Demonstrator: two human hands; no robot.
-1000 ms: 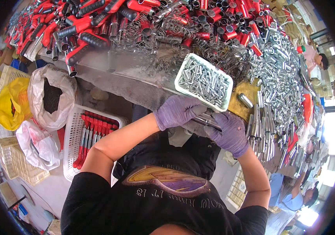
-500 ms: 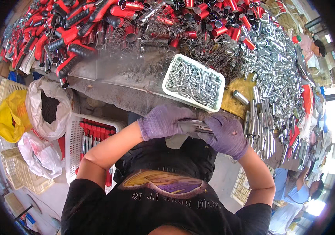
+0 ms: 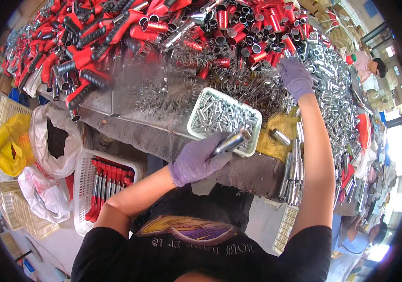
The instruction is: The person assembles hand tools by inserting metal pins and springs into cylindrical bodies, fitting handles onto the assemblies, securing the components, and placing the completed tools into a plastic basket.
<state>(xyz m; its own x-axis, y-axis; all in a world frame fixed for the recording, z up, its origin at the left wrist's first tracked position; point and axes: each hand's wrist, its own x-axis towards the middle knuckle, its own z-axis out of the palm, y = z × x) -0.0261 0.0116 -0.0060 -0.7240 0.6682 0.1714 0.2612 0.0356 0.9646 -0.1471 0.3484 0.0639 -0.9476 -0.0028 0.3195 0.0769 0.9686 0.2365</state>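
My left hand (image 3: 201, 159), in a purple glove, is closed around a shiny metal tube (image 3: 233, 142). The tube slants up to the right, over the near edge of a white tray (image 3: 192, 128) of small silver pins (image 3: 222, 113). My right hand (image 3: 296, 79), gloved alike, reaches far over the bench. Its fingers are stretched out at the border of the red metal sleeves (image 3: 256, 57), the coil springs (image 3: 262, 87) and the heaped silver fittings (image 3: 327, 89). No part shows in its fingers, though the tips are partly lost in the pile.
Red-and-black handles (image 3: 85, 55) are heaped at the far left. On a yellow cloth (image 3: 269, 145) lies a short metal tube (image 3: 281, 137), beside longer tubes (image 3: 295, 176). A white basket (image 3: 81, 188) of red-handled tools stands below left, near open sacks (image 3: 41, 131). Another person (image 3: 356, 237) is at right.
Both hands were together before my body, holding metal parts. My right hand has gone up and away to the far piles. My left hand keeps the tube, now tilted beside the tray.
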